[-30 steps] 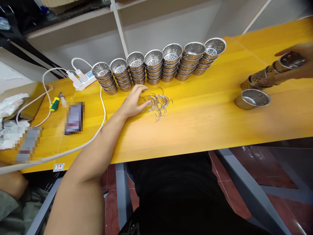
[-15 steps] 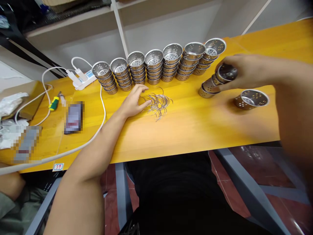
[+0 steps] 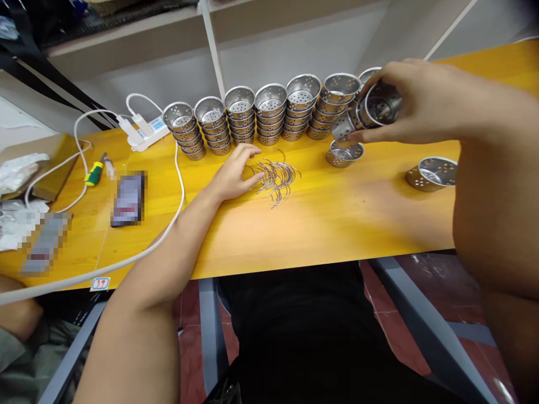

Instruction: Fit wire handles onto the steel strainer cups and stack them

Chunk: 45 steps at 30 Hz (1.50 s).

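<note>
My right hand (image 3: 400,104) grips a short nested stack of perforated metal cups (image 3: 379,106), tilted and lifted off the table. Just below it, a single perforated cup (image 3: 344,156) stands on the wood, and one more cup (image 3: 433,173) sits farther right under my forearm. My left hand (image 3: 238,173) rests on the table with its fingers apart, its thumb and fingertips at the edge of a pile of thin curved wires (image 3: 278,177). Behind both hands runs a row of several stacks of the same cups (image 3: 270,104), the rightmost partly hidden by my right hand.
At the left lie a phone (image 3: 127,199), a second blurred-out device (image 3: 47,244) and a green-handled screwdriver (image 3: 94,173). A power strip (image 3: 147,133) has a white cable (image 3: 179,185) crossing the yellow table (image 3: 295,235). A person's knee (image 3: 19,314) shows at lower left.
My right hand has raised the cup stack up and slightly left, leaving the bottom cup standing on the table. My left hand has stayed by the wires.
</note>
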Motion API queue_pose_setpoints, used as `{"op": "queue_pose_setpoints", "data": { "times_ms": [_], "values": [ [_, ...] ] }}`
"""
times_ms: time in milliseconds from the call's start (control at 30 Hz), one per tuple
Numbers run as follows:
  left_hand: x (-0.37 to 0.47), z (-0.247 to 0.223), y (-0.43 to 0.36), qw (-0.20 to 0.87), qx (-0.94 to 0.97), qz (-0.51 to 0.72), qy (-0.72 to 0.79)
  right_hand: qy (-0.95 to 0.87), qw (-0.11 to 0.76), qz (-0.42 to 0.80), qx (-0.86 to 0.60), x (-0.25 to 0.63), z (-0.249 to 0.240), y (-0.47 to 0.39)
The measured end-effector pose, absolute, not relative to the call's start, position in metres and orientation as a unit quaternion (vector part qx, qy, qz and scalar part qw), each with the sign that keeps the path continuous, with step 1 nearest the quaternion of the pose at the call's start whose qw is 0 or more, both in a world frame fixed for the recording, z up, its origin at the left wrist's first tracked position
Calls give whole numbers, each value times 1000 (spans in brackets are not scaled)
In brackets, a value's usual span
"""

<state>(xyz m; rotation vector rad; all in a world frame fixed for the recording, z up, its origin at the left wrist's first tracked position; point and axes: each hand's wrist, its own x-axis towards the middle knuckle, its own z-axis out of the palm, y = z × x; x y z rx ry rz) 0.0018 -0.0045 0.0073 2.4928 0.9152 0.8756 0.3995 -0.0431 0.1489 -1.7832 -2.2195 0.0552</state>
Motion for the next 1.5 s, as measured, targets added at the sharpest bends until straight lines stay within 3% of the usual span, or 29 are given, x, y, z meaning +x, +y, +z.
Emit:
{"op": "queue_pose_setpoints", "data": {
  "times_ms": [100,200,367,800,967,1200,1500],
  "values": [
    [9,8,-11,221,862,338,307,-840,160,17,-519,375,134,-47],
    [17,9,-18,277,843,363,286,-884,230,77,-401,334,116,-50],
    [18,10,-13,287,837,373,281,-890,300,182,-290,271,83,-43],
    [1,21,-2,306,822,381,293,-856,388,124,-318,244,32,-20],
    [4,23,-9,212,802,433,352,-852,394,119,-325,261,39,-26],
    [-4,25,-6,34,853,405,327,-846,397,227,-274,252,28,-36],
    [-8,18,2,-15,863,384,326,-751,425,367,-346,253,36,-30]
  ]
}}
